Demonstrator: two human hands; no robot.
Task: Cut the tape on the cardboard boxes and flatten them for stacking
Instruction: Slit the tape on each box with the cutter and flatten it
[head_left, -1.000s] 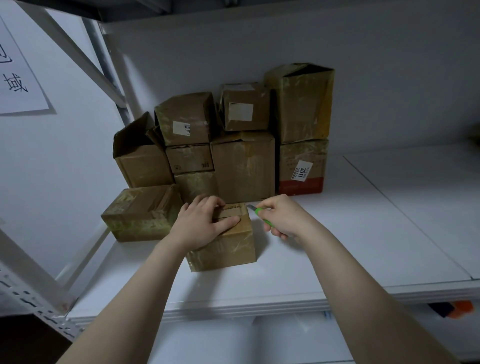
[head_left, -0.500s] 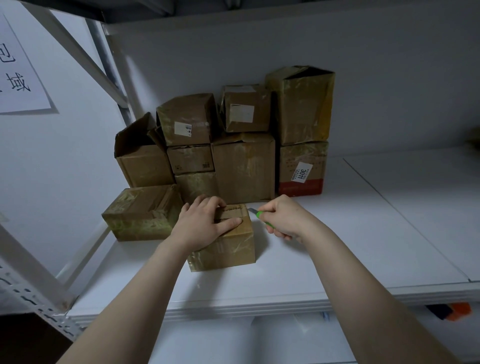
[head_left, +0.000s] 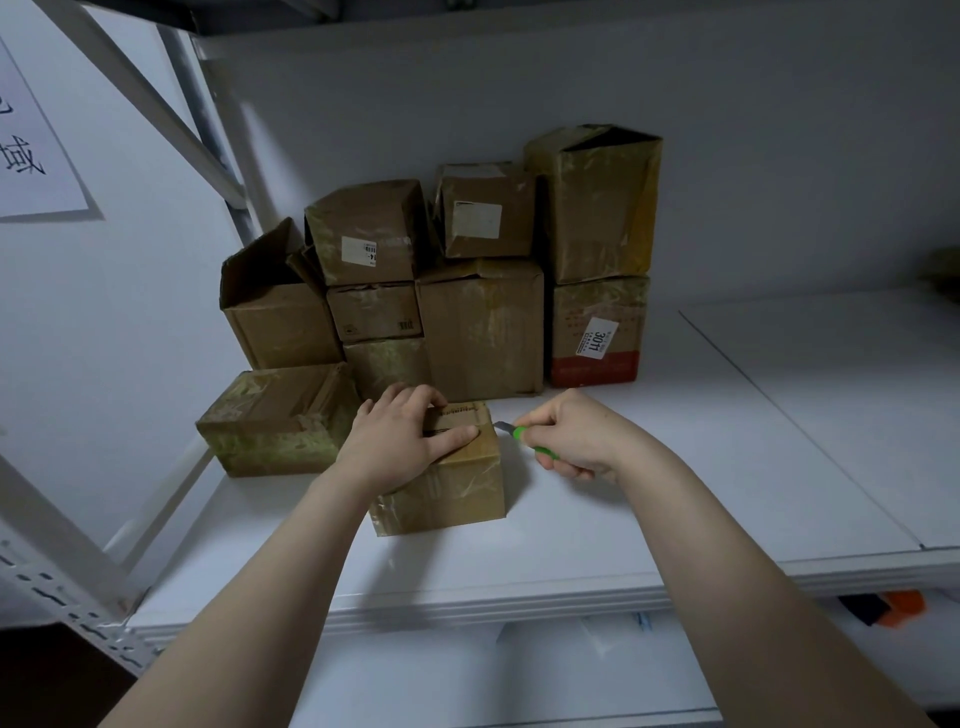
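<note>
Cutter (head_left: 521, 433), gripped by right hand (head_left: 574, 436), slid nearer box (head_left: 447, 493) edge; left hand (head_left: 395, 447) clasps top.

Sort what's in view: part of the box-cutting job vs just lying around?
In the job: small box gripped by the left hand; green-handled knife in the right hand; stacked boxes behind; taped box at left.
Lying about: paper sign on the wall; orange object under the shelf.
</note>
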